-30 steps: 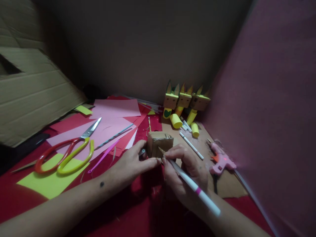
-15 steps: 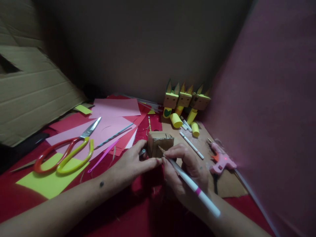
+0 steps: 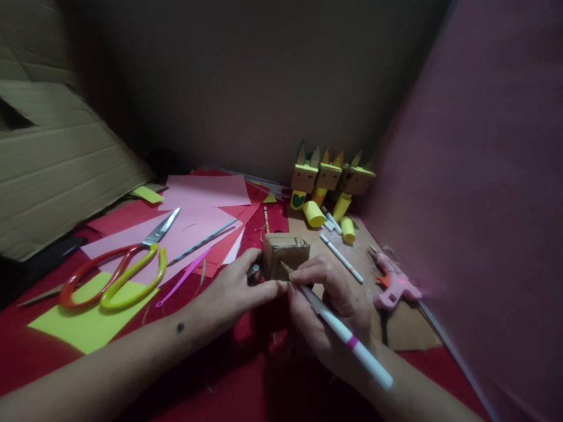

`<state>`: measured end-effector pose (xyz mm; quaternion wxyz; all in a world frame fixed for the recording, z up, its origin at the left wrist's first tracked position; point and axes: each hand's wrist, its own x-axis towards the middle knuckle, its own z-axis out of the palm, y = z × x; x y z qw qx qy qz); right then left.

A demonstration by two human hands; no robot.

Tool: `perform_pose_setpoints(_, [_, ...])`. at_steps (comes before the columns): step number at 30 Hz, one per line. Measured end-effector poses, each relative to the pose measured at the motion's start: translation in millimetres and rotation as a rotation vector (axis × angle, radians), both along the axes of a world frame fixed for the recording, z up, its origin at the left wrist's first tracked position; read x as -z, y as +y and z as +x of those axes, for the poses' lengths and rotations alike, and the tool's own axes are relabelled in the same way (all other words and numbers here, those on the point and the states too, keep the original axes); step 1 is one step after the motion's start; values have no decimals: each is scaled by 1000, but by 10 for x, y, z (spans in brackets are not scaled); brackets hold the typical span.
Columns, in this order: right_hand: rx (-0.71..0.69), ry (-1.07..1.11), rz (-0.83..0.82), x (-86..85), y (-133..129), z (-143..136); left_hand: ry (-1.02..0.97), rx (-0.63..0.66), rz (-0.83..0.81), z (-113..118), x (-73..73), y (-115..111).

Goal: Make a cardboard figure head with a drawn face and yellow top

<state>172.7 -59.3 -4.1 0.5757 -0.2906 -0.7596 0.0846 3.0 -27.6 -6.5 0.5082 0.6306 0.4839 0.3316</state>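
A small brown cardboard box (image 3: 288,251) is at the centre, gripped by my left hand (image 3: 240,288) at its left side and lower edge. The grey end of another thin object (image 3: 253,271) pokes out by the left fingers. My right hand (image 3: 328,299) is closed on a white marker (image 3: 360,349) with a pink band. The marker's far end points down to the right; its tip end is at the box's front face. A small brown pointed piece (image 3: 285,267) shows there, and whether it is loose or part of something is unclear.
Red-and-yellow scissors (image 3: 127,252), pink sheets (image 3: 206,192) and a yellow sheet (image 3: 92,319) lie left. Behind stand cardboard-headed figures (image 3: 304,176) with yellow rolls (image 3: 314,214). Right, a pink glue gun (image 3: 398,284) and white markers (image 3: 341,258) rest on cardboard (image 3: 409,328). Large cardboard (image 3: 61,158) leans at left.
My right fingers and the marker's tip end have shifted very slightly at the box face. The box and my left hand look almost the same.
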Motion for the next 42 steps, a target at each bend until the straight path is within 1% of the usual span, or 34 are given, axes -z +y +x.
perform_pose_setpoints(5, [-55,147,-114,40,-16,-5,23,-14,18,-15,22,20])
perform_pose_setpoints(9, [-50,165,-125,70,-21,-1,21,-6,21,-15,27,24])
perform_pose_setpoints(14, [3,149,-178,57,-38,16,-19,5,17,-15,6,19])
perform_pose_setpoints(20, [112,174,-137,-17,-41,18,-54,-15,2,-22,-34,20])
perform_pose_setpoints(26, [187,182,-185,-40,-37,29,-62,-15,10,-39,-25,24])
perform_pose_setpoints(32, [194,191,-211,-27,-21,31,-72,-9,17,-37,10,47])
perform_pose_setpoints(37, [208,159,-197,-29,-6,26,-77,-8,-15,-34,-5,34])
perform_pose_setpoints(42, [215,148,-200,-49,-1,19,-50,-27,0,-30,1,29])
